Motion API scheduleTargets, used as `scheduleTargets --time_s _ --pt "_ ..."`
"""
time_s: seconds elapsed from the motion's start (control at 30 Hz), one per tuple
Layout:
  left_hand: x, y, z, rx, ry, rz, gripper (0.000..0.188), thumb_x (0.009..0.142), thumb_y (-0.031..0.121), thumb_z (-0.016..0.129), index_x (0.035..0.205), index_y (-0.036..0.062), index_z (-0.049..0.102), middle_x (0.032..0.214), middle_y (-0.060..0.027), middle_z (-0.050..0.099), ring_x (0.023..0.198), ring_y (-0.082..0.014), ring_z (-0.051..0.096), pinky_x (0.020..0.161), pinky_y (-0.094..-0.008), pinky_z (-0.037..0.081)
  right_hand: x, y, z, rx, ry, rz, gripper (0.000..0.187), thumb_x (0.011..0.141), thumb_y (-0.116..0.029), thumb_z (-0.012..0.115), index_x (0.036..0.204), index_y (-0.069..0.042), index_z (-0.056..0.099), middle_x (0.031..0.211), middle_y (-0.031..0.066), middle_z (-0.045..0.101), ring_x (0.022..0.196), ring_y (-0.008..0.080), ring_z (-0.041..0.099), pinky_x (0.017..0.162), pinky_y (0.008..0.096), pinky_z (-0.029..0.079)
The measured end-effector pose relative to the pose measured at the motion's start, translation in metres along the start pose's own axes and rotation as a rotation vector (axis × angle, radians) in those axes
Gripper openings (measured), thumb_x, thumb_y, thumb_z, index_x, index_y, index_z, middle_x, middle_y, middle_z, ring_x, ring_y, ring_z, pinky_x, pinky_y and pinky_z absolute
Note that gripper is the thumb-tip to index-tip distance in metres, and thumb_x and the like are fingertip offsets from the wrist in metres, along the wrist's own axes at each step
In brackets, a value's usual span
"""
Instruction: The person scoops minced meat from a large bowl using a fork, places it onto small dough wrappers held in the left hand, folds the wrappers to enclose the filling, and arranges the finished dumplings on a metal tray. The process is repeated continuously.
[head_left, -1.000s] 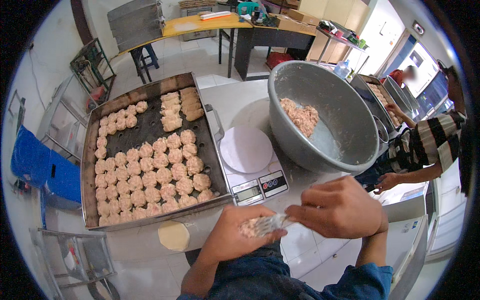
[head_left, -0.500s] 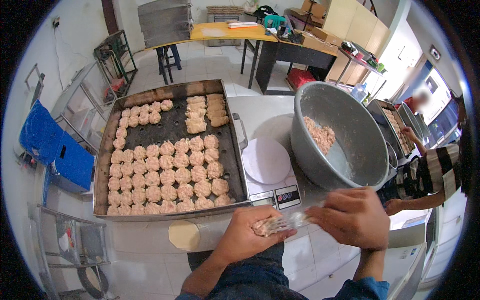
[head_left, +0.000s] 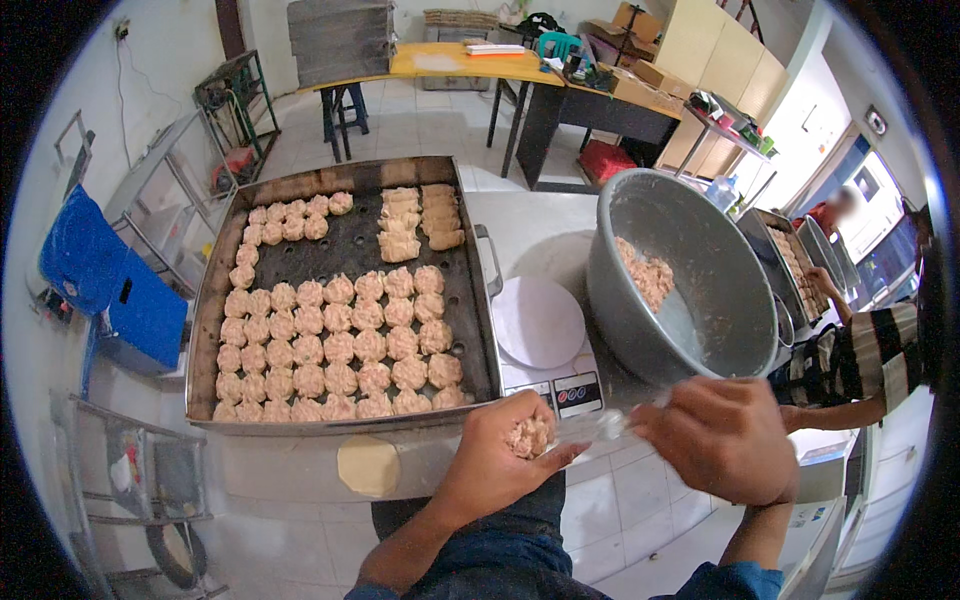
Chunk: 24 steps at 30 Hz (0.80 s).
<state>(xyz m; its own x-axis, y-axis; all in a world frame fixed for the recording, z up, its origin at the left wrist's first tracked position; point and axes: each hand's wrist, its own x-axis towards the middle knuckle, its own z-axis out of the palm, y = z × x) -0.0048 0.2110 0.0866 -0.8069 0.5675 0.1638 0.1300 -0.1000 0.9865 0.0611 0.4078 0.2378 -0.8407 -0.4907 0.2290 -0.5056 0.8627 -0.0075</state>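
My left hand (head_left: pixel 495 455) is cupped around a dumpling (head_left: pixel 530 437) whose pinkish minced filling shows at the top. To its right, my right hand (head_left: pixel 720 440) grips a shiny, slim spoon-like tool (head_left: pixel 605 425), its tip pointing at the dumpling; motion blur hides its exact shape. A large metal tray (head_left: pixel 345 424) left of centre holds rows of similar dumplings (head_left: pixel 340 348) and, at its back right, folded pale rolls (head_left: pixel 400 225). One round dough wrapper (head_left: pixel 368 465) lies on the table before the tray. Minced filling (head_left: pixel 645 275) sits inside a grey basin (head_left: pixel 725 265) at right.
A kitchen scale (head_left: pixel 540 322) with a round white platform stands between tray and basin. The tray's side handle (head_left: pixel 488 260) juts toward it. At far right a co-worker's arm (head_left: pixel 840 415) shows near another filled tray (head_left: pixel 790 265). A yellow-topped table (head_left: pixel 450 65) stands behind.
My right hand has drawn slightly right, pulling the tool away from the dumpling. My left hand has turned, so the filling faces up more and is less covered.
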Motion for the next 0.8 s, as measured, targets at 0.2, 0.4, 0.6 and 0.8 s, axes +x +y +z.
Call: scheduleTargets --time_s 0.2,0.4,0.6,0.8 --pt "0.001 0.023 -0.002 -0.189 0.022 -0.132 0.031 0.08 0.02 0.085 0.088 0.0023 0.061 0.081 -0.006 0.066 0.074 -0.0098 0.06 0.068 -0.0283 0.05 0.005 -0.006 -0.019 -0.052 -0.068 0.021 0.009 0.087 -0.013 0.072 0.087 -0.006 0.067 0.082 0.0054 0.068 0.068 0.0233 0.068 0.056 0.0355 0.053" --pt "0.002 0.01 -0.004 0.163 0.044 0.028 0.03 0.079 0.021 0.086 0.08 0.0028 0.062 0.076 -0.0044 0.064 0.067 -0.0117 0.058 0.062 -0.0292 0.048 0.003 -0.003 0.0 -0.08 -0.177 -0.081 0.01 0.087 -0.017 0.07 0.093 -0.009 0.067 0.08 0.0038 0.063 0.067 0.0219 0.067 0.055 0.0346 0.052" --pt "0.002 0.011 -0.008 0.256 0.018 0.02 0.024 0.073 0.012 0.082 0.08 0.0023 0.062 0.072 -0.0098 0.062 0.066 -0.0204 0.059 0.062 -0.0334 0.048 0.01 0.003 -0.001 0.143 -0.413 -0.037 0.015 0.09 -0.02 0.066 0.088 -0.006 0.067 0.066 0.0066 0.059 0.058 0.0237 0.065 0.054 0.0388 0.052" --pt "0.006 0.011 -0.008 0.277 -0.085 -0.065 0.024 0.075 0.016 0.077 0.083 -0.001 0.062 0.076 -0.0199 0.063 0.069 -0.0325 0.065 0.067 -0.0401 0.051 0.008 0.048 -0.001 0.906 -0.618 0.226 0.027 0.099 -0.03 0.063 0.105 -0.005 0.074 0.087 0.0151 0.075 0.071 0.0228 0.073 0.064 0.0372 0.055"
